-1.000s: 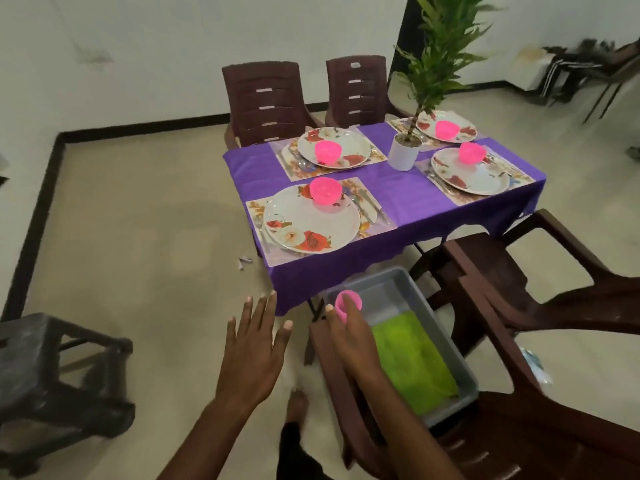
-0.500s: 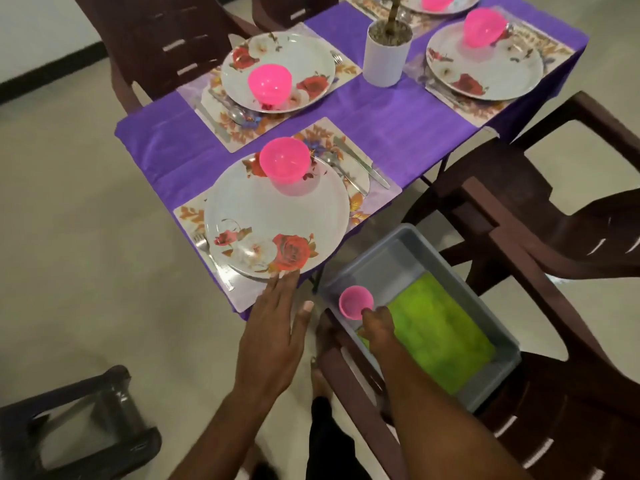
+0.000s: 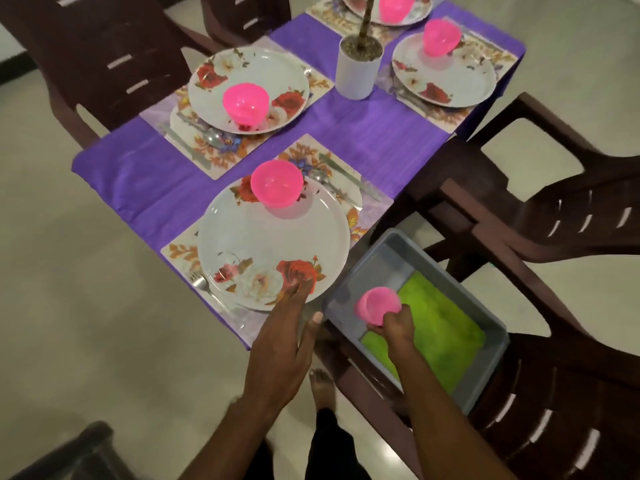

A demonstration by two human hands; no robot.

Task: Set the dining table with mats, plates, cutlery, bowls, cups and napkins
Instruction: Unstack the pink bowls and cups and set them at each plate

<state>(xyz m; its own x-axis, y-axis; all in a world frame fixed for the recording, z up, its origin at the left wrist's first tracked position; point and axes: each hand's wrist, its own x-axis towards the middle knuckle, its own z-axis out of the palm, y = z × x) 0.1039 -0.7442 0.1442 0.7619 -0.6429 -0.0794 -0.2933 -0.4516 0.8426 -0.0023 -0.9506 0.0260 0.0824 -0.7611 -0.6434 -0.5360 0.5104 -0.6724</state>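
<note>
My right hand (image 3: 394, 325) grips a small pink cup (image 3: 375, 304) over the grey tub (image 3: 491, 355), which holds a green napkin cloth (image 3: 440, 327). My left hand (image 3: 280, 344) lies flat with its fingers spread, fingertips touching the near rim of the closest floral plate (image 3: 273, 242). That plate sits on a floral mat (image 3: 180, 252) with a pink bowl (image 3: 276, 182) on it, a fork (image 3: 204, 289) to its left, and a knife (image 3: 349, 176) and a spoon to its right. Three more plates with pink bowls stand farther back.
The purple-clothed table (image 3: 363, 133) carries a white plant pot (image 3: 358, 69) in its middle. Dark brown plastic chairs surround it: one (image 3: 554, 209) at right, one (image 3: 571, 410) under the tub, two (image 3: 90, 53) at the back. A dark stool (image 3: 79, 455) stands at bottom left.
I have come closer to the table. My left hand has reached forward onto the near plate's rim. My right hand has lifted the pink cup slightly above the tub.
</note>
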